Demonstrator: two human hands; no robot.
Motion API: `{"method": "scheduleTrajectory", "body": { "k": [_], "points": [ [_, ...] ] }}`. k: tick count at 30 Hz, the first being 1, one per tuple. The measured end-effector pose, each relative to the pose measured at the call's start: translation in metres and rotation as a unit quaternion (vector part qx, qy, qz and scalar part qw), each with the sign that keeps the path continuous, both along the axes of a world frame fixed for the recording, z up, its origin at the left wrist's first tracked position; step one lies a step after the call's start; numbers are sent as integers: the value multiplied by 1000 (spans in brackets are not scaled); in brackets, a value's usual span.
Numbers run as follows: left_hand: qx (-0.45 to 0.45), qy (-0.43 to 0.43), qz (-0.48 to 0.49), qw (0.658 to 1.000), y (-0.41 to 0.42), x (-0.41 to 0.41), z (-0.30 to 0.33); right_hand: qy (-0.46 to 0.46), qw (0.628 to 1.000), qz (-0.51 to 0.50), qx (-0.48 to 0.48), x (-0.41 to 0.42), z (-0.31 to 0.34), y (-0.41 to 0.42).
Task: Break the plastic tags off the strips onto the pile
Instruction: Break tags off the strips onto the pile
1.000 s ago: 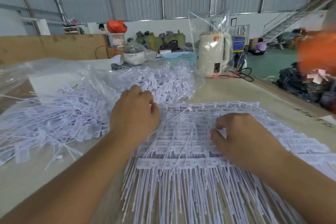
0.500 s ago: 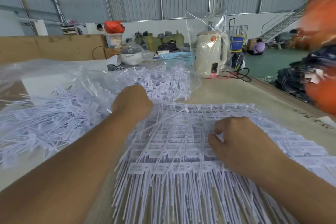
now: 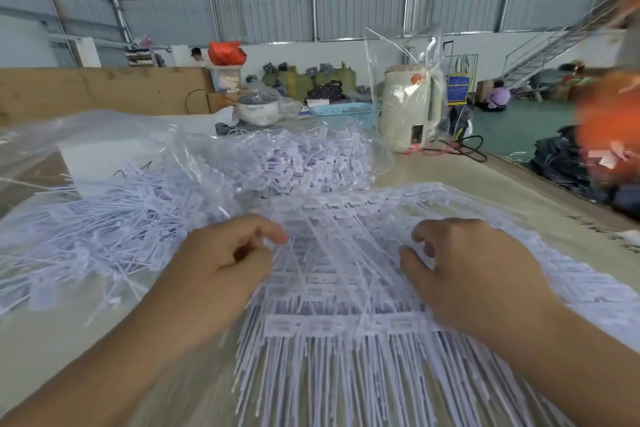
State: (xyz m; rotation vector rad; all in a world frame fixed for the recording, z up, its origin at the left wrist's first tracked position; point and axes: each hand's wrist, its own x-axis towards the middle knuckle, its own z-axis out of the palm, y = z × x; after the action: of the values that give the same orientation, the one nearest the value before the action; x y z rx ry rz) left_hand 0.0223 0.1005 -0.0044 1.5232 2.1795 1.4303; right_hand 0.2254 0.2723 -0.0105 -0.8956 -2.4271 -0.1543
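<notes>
A big pile [image 3: 104, 229] of loose tags lies at 9 o'clock; many strips [image 3: 346, 288] remain stacked at centre; left hand [image 3: 221, 274] curled, contents unclear; right hand [image 3: 474, 274] curled, fingertips on strips.

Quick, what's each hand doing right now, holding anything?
Left hand: fingers curled, pinching white plastic tags at the strips' left edge.
Right hand: fingers curled onto the strips; a firm grip cannot be told.

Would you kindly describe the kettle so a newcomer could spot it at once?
Look to the far end of the table, right of the blue basket. The kettle stands upright there, a tall cream jug with a side handle. Unlike its neighbours, it is wrapped in a clear plastic bag.
</notes>
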Motion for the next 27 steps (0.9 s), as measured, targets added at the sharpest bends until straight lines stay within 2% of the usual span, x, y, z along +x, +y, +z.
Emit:
{"method": "scheduleTrajectory", "body": {
  "k": [3,4,6,8,10,11,12,14,16,17,18,20,23,27],
  "points": [
    [-118,-142,-64,981,-1,-14,9,7,999,50,15,-4,-1,-7],
    [-134,-162,-58,976,-1,-17,9,3,997,70,13,-6,-2,-9],
    [-125,-83,-12,989,-1,-19,4,-25,994,110,-3,-9,-6,-9],
    [-54,27,54,997,0,-17,-5,-62,986,150,-30,-13,-11,-9],
    [45,81,113,989,10,-17,-5,-90,980,175,-37,-16,-14,-10],
    [66,119,130,982,19,-18,0,-93,979,180,-36,-17,-14,-11],
    [50,162,139,976,28,-19,4,-91,978,183,-37,-18,-14,-12],
    [-73,241,149,956,49,-23,10,-87,976,195,-41,-18,-12,-12],
    [-242,302,155,909,67,-25,14,-94,971,213,-55,-17,-11,-12],
    [-281,309,156,895,74,-23,17,-102,967,222,-63,-16,-11,-11],
    [-288,299,159,896,78,-21,20,-112,964,231,-69,-15,-11,-10],
    [-236,271,159,920,83,-19,24,-131,959,241,-78,-13,-12,-8],
    [-78,169,142,972,78,-9,36,-143,955,244,-90,-15,-17,-4],
    [75,10,62,995,64,12,53,-134,953,258,-90,-17,-20,-4]
  ]
}}
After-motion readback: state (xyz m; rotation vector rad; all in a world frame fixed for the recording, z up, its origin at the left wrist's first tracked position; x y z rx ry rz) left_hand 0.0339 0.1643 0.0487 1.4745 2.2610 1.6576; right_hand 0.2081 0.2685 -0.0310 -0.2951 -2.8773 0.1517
